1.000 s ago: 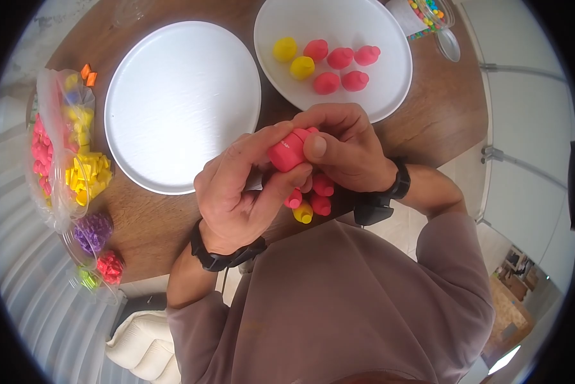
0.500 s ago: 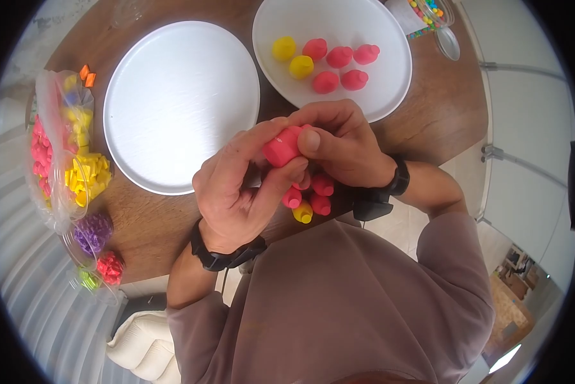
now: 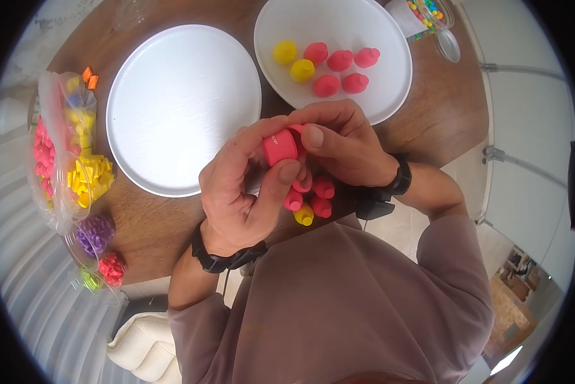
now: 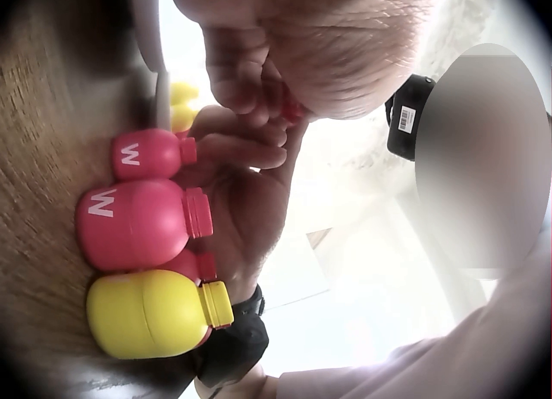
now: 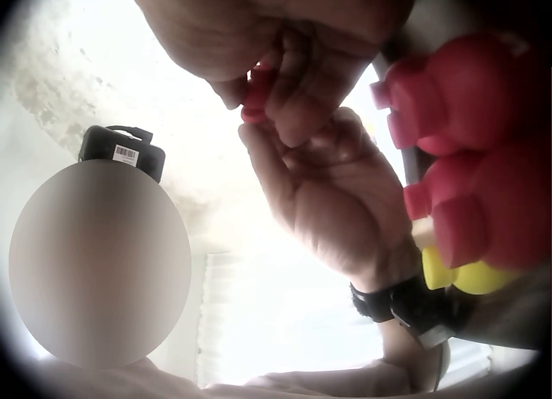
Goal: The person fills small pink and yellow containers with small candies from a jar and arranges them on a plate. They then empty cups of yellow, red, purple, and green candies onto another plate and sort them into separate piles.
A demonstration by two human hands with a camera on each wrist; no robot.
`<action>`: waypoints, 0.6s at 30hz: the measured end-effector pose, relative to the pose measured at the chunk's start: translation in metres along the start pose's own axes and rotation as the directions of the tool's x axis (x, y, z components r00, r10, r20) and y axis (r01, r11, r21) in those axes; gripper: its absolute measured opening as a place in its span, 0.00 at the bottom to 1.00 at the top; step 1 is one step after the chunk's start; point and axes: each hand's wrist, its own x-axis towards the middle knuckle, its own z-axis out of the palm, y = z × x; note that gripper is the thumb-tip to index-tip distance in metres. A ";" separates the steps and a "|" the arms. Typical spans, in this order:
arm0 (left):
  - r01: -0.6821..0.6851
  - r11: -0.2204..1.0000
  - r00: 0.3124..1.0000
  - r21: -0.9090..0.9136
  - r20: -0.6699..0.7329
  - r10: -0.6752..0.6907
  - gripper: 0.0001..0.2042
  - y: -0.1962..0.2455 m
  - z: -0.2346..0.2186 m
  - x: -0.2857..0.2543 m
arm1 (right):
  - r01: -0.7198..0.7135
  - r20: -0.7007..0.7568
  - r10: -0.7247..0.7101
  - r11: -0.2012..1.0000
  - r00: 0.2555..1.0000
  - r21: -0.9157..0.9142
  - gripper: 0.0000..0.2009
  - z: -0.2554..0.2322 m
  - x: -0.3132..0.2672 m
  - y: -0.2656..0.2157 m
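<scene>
Over the near table edge, both hands hold a small pink plastic bottle [image 3: 278, 149] whose two parts stand apart at the seam. My left hand [image 3: 236, 185] grips the wider part, with white lettering on its side, between thumb and fingers. The other part is pinched by my right hand [image 3: 348, 147], its thumb lying along the top. Under the hands stand several uncapped pink bottles [image 3: 324, 187] and one yellow bottle [image 3: 304, 214]. The left wrist view shows the yellow bottle [image 4: 151, 314] beside pink ones [image 4: 134, 225] marked with a white W.
A round white plate [image 3: 185, 115] lies left; a second white plate [image 3: 390, 77] bears pink and yellow bottles. At the left edge are a clear bag [image 3: 57, 147] of coloured pieces, yellow pieces [image 3: 90, 179] and a purple crinkled heap [image 3: 95, 233]. A candy jar [image 3: 428, 16] stands far right.
The pink bottle was closed along its seam a second ago. Now its two parts have come apart, with a gap between them. The hands have barely moved.
</scene>
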 end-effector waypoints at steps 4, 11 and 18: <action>0.020 0.999 1.000 -0.045 0.001 -0.020 0.18 0.000 0.000 -0.001 | -0.011 0.023 0.011 1.000 1.000 0.001 0.14 -0.001 0.000 0.000; -0.010 0.999 1.000 -0.033 0.029 0.011 0.18 0.000 -0.002 0.000 | -0.013 0.056 0.012 1.000 0.998 0.008 0.13 -0.002 -0.002 -0.003; -0.024 1.000 1.000 0.019 0.013 0.023 0.18 -0.002 -0.002 -0.001 | -0.020 0.078 0.017 0.999 0.997 0.040 0.14 -0.001 -0.002 -0.006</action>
